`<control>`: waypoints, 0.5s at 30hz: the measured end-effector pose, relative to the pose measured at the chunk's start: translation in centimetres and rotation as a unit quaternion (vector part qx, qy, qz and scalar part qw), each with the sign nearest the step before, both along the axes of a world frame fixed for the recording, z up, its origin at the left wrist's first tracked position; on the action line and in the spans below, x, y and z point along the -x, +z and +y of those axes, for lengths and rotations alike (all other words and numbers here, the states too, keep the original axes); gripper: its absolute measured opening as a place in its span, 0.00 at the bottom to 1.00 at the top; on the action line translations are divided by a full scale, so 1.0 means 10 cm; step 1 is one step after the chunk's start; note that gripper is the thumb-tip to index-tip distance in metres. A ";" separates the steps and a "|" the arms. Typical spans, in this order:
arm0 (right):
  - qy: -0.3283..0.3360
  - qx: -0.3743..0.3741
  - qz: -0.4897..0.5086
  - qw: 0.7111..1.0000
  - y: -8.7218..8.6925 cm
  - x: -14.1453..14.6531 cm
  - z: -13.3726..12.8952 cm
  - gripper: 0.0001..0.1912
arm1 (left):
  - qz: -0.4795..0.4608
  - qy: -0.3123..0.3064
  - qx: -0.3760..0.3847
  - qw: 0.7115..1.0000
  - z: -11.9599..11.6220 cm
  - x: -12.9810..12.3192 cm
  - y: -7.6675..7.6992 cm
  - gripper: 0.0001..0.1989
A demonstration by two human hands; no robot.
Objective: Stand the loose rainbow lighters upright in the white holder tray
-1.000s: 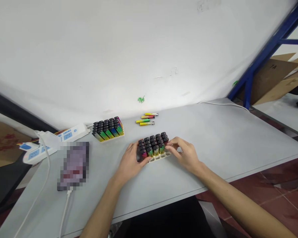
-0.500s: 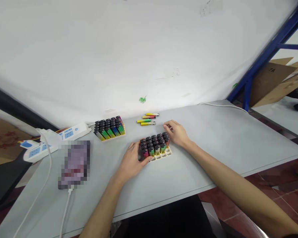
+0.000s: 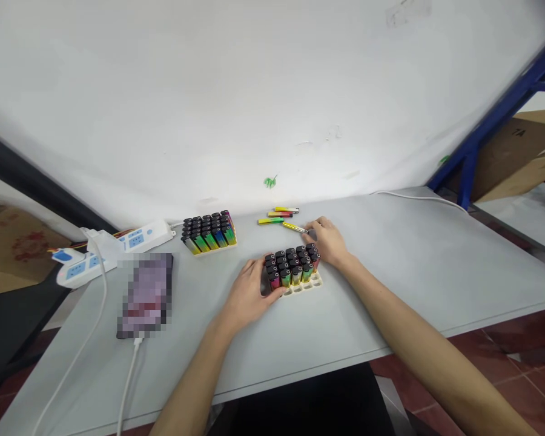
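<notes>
My left hand (image 3: 247, 295) is wrapped round the left side of a cream-coloured tray (image 3: 315, 282) with holes. Black-topped, multicoloured lighters (image 3: 296, 275) stand upright in rows in it; the holes along the near edge hold none. My right hand (image 3: 327, 242) is behind the tray's right side, fingers closed on the dark end of a yellow lighter (image 3: 293, 227). That lighter points left at a slant; its fingertip end is partly hidden. Beside it lie loose lighters: a green-and-yellow one (image 3: 269, 221), a red-and-yellow one (image 3: 279, 214) and a yellow one (image 3: 286, 209).
A second tray full of upright lighters (image 3: 209, 235) stands at the back left near the wall. Farther left are a white power strip (image 3: 138, 237) with plugs and a blurred phone (image 3: 148, 293) on a white cable. A blue metal frame (image 3: 470, 163) borders the table's right end.
My right hand has closed on the dark end of the nearest loose lighter, which has swung round and shifted right. My left hand stays on the tray. The whole view has shifted slightly.
</notes>
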State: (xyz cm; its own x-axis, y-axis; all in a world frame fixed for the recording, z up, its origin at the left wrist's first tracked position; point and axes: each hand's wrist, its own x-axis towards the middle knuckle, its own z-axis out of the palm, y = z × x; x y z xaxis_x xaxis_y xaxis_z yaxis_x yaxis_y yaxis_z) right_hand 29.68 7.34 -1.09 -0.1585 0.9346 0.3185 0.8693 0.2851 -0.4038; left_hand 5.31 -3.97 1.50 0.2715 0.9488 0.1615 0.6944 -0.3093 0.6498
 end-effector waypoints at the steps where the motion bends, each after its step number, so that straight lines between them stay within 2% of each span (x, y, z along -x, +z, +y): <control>1: -0.007 0.001 0.021 1.000 0.01 -0.04 -0.02 0.11 | 0.001 -0.001 0.000 1.000 0.00 0.00 0.00 0.34; 3: -0.020 0.002 0.099 0.995 0.03 -0.11 -0.05 0.10 | 0.000 0.000 -0.001 1.000 0.00 0.00 0.00 0.34; 5: -0.030 0.007 0.220 0.975 0.07 -0.17 -0.07 0.12 | 0.000 0.000 -0.002 1.000 0.00 0.00 0.00 0.34; 7: -0.030 0.018 0.355 0.934 0.14 -0.19 -0.11 0.15 | 0.002 0.000 -0.002 1.000 0.00 0.00 -0.01 0.35; 10: -0.007 0.060 0.511 0.857 0.22 -0.16 -0.20 0.20 | 0.009 -0.005 0.001 1.000 -0.01 0.00 -0.01 0.35; 12: 0.004 0.091 0.556 0.826 0.25 -0.11 -0.25 0.23 | 0.011 -0.006 0.004 1.000 0.00 0.00 -0.01 0.35; 15: 0.007 0.122 0.567 0.815 0.25 -0.04 -0.31 0.24 | 0.013 -0.001 0.010 1.000 0.00 0.00 -0.01 0.35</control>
State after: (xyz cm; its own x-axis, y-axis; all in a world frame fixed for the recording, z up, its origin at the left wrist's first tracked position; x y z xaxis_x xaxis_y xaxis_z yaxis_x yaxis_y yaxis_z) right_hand 30.05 4.26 1.39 0.0974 0.9925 0.0736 -0.1043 0.0837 -0.9910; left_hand 5.31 -3.99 1.39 0.2770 0.9513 0.1354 0.7102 -0.2976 0.6380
